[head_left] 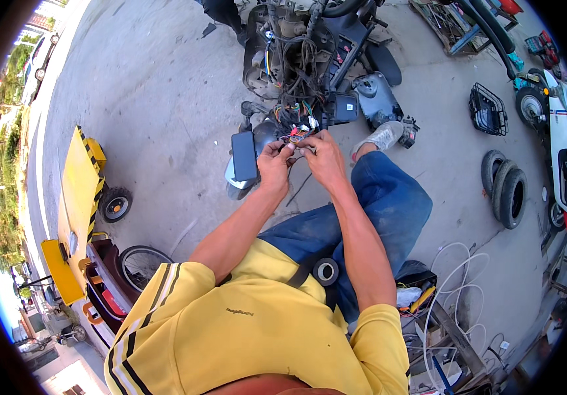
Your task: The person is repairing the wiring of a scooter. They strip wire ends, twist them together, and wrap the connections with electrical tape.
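Observation:
Both hands meet over a bundle of thin coloured wires point(294, 136) at the front of a partly dismantled scooter point(296, 59). My left hand point(275, 166) is closed, thumb and fingertips pinching the wires. Beside it my right hand point(325, 160) is closed too, its fingertips on the same wires. A red connector lies just beyond the fingertips, and a white connector point(313, 122) sits a little farther up in the loom. What exactly lies between the fingertips is too small to make out. A dark phone-like screen point(244, 156) stands left of my left hand.
A scooter panel point(377, 95) lies right of the frame, near my shoe. Farther right are a black basket point(487, 109), several tyres point(512, 197) and a white scooter point(560, 145). A yellow cart point(76, 197) stands left. By my right side is a toolbox point(421, 289) with pale hose loops.

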Motion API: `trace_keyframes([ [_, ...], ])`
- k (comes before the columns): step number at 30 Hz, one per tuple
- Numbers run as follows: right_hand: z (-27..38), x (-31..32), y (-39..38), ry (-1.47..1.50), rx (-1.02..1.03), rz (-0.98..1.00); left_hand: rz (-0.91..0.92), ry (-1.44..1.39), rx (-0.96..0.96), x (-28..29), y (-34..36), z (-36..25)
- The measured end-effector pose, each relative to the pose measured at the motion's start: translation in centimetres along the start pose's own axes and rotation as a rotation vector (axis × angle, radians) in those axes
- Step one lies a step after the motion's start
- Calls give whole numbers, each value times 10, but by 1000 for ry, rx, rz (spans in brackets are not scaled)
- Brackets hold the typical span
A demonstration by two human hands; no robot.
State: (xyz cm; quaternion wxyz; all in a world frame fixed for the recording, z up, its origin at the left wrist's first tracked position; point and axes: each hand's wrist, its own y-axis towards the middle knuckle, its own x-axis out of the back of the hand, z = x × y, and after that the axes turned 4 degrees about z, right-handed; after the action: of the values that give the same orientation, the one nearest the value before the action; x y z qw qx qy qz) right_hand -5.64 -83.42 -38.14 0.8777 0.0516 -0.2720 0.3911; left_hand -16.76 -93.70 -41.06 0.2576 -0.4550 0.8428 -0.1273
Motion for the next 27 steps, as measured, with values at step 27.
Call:
trace_keyframes([
  [27,-14,-3,-11,135,77,-85,211,-7,46,11,-26,10],
])
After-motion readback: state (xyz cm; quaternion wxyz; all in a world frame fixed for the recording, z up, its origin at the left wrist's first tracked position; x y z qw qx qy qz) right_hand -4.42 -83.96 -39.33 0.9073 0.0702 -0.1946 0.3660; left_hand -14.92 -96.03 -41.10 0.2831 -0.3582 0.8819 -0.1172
